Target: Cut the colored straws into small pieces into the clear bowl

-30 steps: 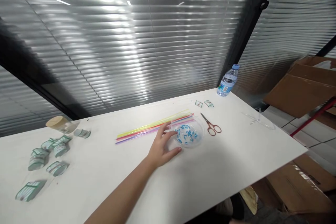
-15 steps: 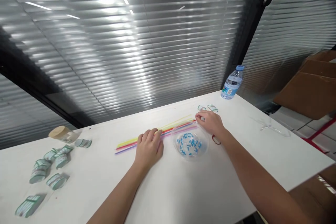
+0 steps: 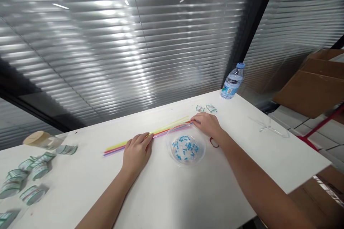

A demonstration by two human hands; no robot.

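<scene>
A bundle of long, thin coloured sticks [image 3: 115,147], yellow, red and purple among them, lies slantwise across the white table. My left hand [image 3: 137,150] rests over the middle of the bundle, its fingers curled on the far side and the thumb pressed in near them. At the bundle's right end, my right hand [image 3: 206,124] pinches the tips between thumb and fingers. Between my hands stands a clear round plastic bowl [image 3: 186,161] holding many small blue pieces. Its far rim overlaps the sticks in view. A small dark red loop [image 3: 214,143] lies by my right wrist.
Several green-and-white printed wraps or cups [image 3: 32,195] lie at the left, near a clear jar with a tan lid [image 3: 37,139]. Two small printed pieces [image 3: 211,108] are behind my right hand. A water bottle [image 3: 231,83] stands at the back corner; a clear tube-like item [image 3: 271,128] lies right.
The whole view has turned, so things sit further left in the picture. My left thumb has moved up from beside the hand to the sticks. My right hand stays at their right ends.
</scene>
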